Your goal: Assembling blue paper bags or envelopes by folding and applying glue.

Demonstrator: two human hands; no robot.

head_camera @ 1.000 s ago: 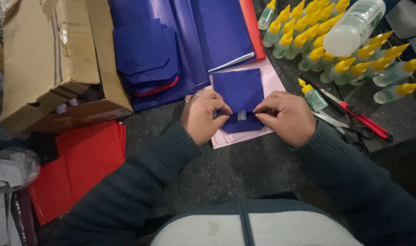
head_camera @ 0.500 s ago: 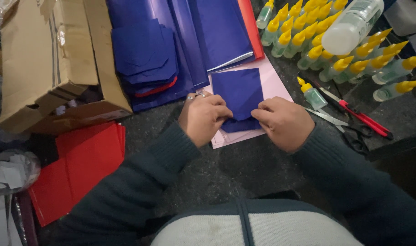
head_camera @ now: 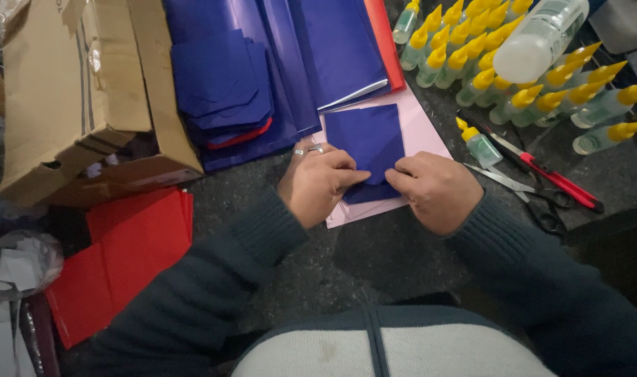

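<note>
The dark speckled stone tabletop was pretty crowded. Biggest thing on it was the battered brown cardboard box at the far left, lying open on its side. Next to that, a big spread of glossy blue paper sheets with a stack of cut blue paper pieces on top, plus a thin strip of red sheet along the right edge of the spread. A pile of flat red paper sheets sat near the left, just in front of the box.

Top right was a whole cluster of small clear glue bottles with yellow pointed caps, and a larger clear plastic bottle lay across them. Just beside those, a red-handled utility knife and a pair of black-handled scissors lay close together.

Dead centre, a pale pink sheet lay under the small folded blue paper piece. Both hands were on its near edge: the left hand, rings on two fingers, pressed down with its fingertips on the blue fold, and the right hand pinched the same edge. So both grips were narrow, closed on that blue piece, fingertips almost meeting in the middle.
</note>
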